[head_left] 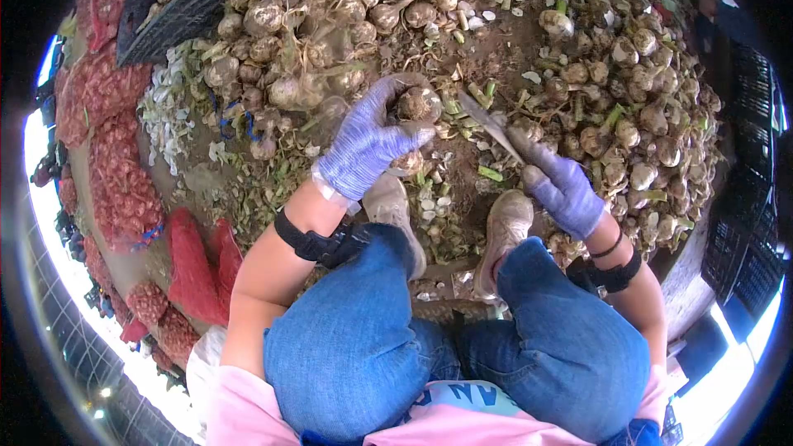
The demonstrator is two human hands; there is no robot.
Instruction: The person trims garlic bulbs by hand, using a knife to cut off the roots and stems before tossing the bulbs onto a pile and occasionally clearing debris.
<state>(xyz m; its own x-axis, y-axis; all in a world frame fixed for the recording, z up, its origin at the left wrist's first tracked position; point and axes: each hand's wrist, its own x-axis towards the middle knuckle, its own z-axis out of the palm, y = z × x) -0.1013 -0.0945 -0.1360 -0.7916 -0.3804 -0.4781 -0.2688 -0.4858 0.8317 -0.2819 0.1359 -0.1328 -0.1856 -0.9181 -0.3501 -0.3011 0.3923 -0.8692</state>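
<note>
My left hand [368, 142], in a purple glove, is closed around a garlic bulb [419, 105] with dirt on its root end. A knife [493, 128] is in my right hand [564, 192], also gloved, with its blade slanting up and left towards the bulb but apart from it. Garlic bulbs with cut stems lie in a heap [644, 124] to the right and another heap [273, 25] at the upper left. Trimmed stems and pale peelings [429, 198] are scattered on the ground below my hands.
Red mesh sacks [124, 173] of garlic line the left side, with an empty-looking red sack [197, 268] nearer me. A black crate [169, 21] stands at the upper left, and stacked black crates [743, 173] at the right. My shoes [506, 227] are just below my hands.
</note>
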